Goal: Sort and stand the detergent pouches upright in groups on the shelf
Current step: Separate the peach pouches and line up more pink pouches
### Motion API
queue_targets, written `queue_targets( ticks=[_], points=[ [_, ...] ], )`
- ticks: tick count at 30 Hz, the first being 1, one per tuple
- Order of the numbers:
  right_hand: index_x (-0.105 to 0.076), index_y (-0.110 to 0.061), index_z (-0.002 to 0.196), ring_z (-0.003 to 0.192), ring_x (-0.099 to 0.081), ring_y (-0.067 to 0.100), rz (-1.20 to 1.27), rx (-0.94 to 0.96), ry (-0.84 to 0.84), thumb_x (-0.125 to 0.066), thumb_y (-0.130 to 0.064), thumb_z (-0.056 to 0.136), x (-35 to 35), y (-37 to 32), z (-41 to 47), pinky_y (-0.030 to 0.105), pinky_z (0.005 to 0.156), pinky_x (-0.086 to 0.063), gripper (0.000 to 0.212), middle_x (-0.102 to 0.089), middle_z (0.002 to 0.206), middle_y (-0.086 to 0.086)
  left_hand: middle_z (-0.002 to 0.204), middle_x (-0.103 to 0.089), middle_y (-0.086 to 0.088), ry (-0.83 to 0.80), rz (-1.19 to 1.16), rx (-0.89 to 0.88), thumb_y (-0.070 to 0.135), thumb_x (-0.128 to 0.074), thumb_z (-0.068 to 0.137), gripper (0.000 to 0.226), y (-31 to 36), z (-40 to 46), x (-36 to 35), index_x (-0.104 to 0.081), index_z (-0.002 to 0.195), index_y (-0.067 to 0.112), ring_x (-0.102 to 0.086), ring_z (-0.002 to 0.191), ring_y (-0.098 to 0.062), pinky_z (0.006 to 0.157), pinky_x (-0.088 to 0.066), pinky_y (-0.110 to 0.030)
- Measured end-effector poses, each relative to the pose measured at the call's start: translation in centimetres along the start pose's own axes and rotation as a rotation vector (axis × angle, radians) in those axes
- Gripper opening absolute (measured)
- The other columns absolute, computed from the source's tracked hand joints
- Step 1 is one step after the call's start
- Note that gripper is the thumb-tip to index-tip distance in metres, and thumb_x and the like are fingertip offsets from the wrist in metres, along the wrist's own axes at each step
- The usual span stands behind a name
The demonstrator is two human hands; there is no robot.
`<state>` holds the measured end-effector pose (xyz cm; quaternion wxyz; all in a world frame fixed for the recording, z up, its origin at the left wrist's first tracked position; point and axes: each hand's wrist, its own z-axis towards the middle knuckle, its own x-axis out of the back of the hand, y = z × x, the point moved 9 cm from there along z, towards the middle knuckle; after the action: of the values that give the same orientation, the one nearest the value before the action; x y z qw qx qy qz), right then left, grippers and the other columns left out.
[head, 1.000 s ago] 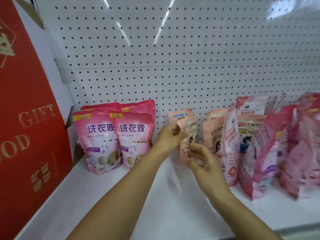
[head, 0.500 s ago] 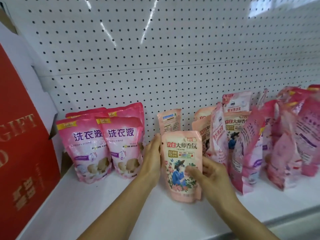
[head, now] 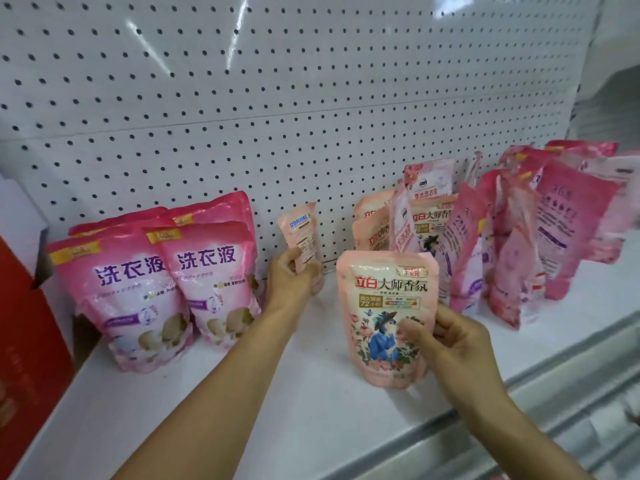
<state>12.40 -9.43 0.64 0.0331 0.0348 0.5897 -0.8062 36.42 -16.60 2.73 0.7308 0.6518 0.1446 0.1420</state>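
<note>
A peach detergent pouch printed with a figure in a blue coat was held upright at the front of the white shelf, gripped at its lower right edge by the right hand. A second peach pouch, seen from the back, was pinched near the pegboard by the left hand. Four bright pink pouches stood grouped at the left. At the right, mixed pink and peach pouches leaned against one another, overlapped and blurred; their number could not be told. A red box was cut off at the left edge.
</note>
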Motion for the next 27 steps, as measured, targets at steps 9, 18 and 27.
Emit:
queue_targets(
  ticks=[9,18,27],
  points=[
    [-0.070,-0.015,0.096,0.080,-0.075,0.016,0.094,-0.054,-0.015,-0.061,-0.011,0.090,2.3,-0.5,-1.5,0.029,0.064,-0.059,0.011,-0.078,0.088,-0.001,0.121,-0.068,0.001,0.187,0.073,-0.251,-0.008,-0.071,0.082,0.047,3.6,-10.2,4.4,-0.065,0.116,0.024,-0.066,0.102,-0.006,0.087,-0.057,-0.026],
    [-0.070,-0.016,0.096,0.073,-0.075,0.012,0.199,-0.039,0.009,-0.060,-0.006,0.090,15.2,-3.5,-4.7,0.022,0.054,-0.057,0.015,-0.078,0.083,-0.003,0.103,-0.077,0.010,0.181,-0.252,-0.286,-0.016,-0.066,0.081,0.052,3.7,-21.9,-5.6,-0.069,0.108,0.028,-0.073,0.096,-0.008,0.081,-0.059,-0.026],
    [-0.070,-0.012,0.095,0.073,-0.075,0.019,0.120,-0.087,0.159,-0.061,-0.007,0.091,33.9,-3.7,-6.6,0.030,0.058,-0.059,0.011,-0.078,0.084,0.004,0.096,-0.078,0.004,0.022,-0.442,-0.108,-0.022,-0.062,0.080,0.044,-0.7,-28.2,-23.6,-0.073,0.095,0.018,-0.073,0.083,-0.010,0.067,-0.058,-0.018]
  ],
)
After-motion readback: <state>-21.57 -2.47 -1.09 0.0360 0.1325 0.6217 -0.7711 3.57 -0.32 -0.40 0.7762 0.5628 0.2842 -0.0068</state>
